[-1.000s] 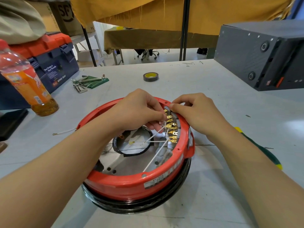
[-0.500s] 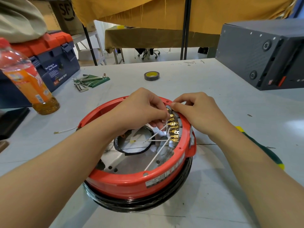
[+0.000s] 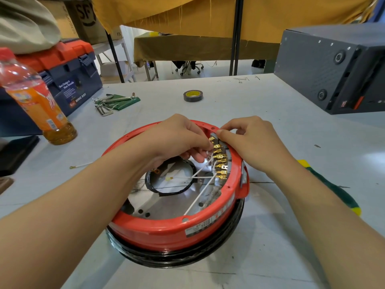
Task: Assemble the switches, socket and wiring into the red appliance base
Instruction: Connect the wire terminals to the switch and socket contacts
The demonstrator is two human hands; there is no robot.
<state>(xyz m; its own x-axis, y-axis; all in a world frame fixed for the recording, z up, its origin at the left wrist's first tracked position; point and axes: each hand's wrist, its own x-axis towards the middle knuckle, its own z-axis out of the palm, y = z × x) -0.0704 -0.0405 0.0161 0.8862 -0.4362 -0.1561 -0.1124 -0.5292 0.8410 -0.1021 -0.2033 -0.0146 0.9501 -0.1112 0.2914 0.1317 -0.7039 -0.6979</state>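
Head view: left hand [image 3: 175,140] fingers pinch a white wire [image 3: 205,166] at the brass terminals [image 3: 219,158]. Right hand [image 3: 250,142] fingers grip the grey switch block [image 3: 214,136] on the red base [image 3: 166,228]; best to brace it and push straight.

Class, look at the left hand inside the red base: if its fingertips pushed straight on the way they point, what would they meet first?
Probably the row of brass terminals on the grey switch block inside the red base. The left hand already has its fingertips at them, pinching a white wire; depth is unclear.
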